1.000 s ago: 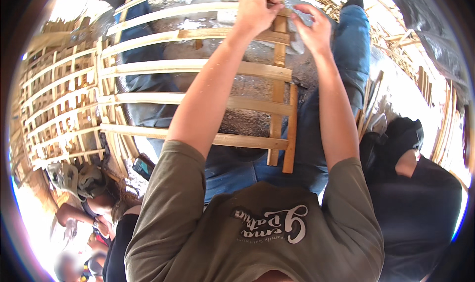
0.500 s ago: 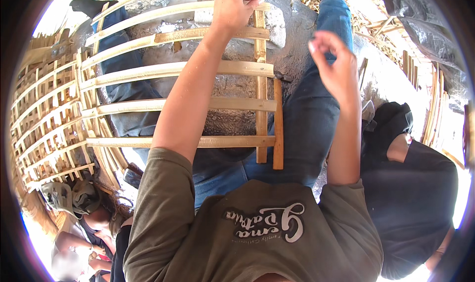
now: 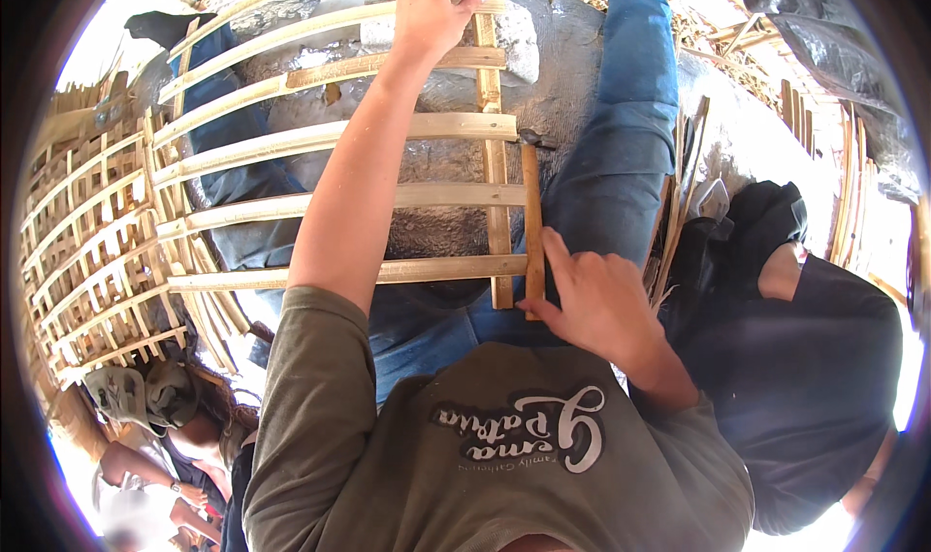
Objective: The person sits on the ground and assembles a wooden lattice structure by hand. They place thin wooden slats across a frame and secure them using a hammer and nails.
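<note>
A bamboo lattice of pale slats (image 3: 339,143) lies across my lap. Its slats cross an upright strip (image 3: 496,222) near their right ends. At the far end of that strip, my left hand (image 3: 433,11) is closed with its fingertips pinched at the crossing; whatever they pinch is too small to make out. A hammer (image 3: 533,218) with a wooden handle and a dark metal head lies along the lattice's right edge, head away from me. Beside the lower handle is my right hand (image 3: 606,305), index finger and thumb apart, their tips at the handle without closing round it.
A stone-like grey block (image 3: 572,58) sits under the lattice, between my jeans-clad legs (image 3: 630,116). More bamboo lattice (image 3: 92,222) stands at left. A person in dark clothes (image 3: 795,378) sits close at right, others at lower left. Loose strips (image 3: 687,184) lie beyond my right leg.
My right hand has come down from above my right leg to the hammer's handle. My left hand keeps its pinch at the strip. The view has shifted slightly.
</note>
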Motion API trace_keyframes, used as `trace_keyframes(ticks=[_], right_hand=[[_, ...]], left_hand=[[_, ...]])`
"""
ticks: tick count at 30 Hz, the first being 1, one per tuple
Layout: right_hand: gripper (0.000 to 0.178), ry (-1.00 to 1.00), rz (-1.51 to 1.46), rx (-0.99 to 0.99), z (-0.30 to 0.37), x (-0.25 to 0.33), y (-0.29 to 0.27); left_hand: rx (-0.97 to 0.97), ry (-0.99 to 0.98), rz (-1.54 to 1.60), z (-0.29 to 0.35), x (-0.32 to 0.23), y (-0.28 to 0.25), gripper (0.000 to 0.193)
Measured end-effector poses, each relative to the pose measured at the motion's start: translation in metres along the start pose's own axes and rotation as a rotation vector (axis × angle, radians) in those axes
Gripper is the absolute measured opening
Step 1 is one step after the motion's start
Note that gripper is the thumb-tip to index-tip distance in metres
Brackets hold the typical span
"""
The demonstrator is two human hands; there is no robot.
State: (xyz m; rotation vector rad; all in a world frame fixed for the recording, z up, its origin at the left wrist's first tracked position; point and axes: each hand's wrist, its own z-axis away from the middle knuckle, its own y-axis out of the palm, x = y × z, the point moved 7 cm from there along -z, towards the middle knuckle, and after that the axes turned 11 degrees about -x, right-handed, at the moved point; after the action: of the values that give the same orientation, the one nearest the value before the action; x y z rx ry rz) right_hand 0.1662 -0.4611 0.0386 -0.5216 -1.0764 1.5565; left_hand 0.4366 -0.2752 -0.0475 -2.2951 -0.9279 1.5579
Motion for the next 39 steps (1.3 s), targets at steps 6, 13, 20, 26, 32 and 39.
trace_keyframes(ticks=[6,13,20,26,32,39], right_hand=[[0.087,-0.105,0.028,-0.072,0.012,0.004,0.010],[0.085,-0.111,0.037,-0.111,0.019,0.006,0.013],[0.059,-0.167,-0.113,-0.333,0.030,0.006,0.002],[0.044,-0.048,-0.117,-0.607,0.029,-0.026,-0.040],[0.016,0.059,0.067,-0.729,0.015,-0.056,-0.078],[0.015,0.086,0.228,-0.544,-0.004,-0.057,-0.077]], left_hand=[[0.067,-0.100,-0.068,0.002,0.013,0.006,0.020],[-0.053,0.040,0.041,0.002,-0.008,-0.001,0.021],[-0.025,0.066,0.005,0.000,-0.010,-0.001,0.021],[0.076,-0.098,-0.118,0.002,0.011,0.004,0.020],[0.053,-0.061,-0.072,0.001,0.017,0.010,0.019],[0.053,-0.074,-0.102,0.002,0.011,0.007,0.019]])
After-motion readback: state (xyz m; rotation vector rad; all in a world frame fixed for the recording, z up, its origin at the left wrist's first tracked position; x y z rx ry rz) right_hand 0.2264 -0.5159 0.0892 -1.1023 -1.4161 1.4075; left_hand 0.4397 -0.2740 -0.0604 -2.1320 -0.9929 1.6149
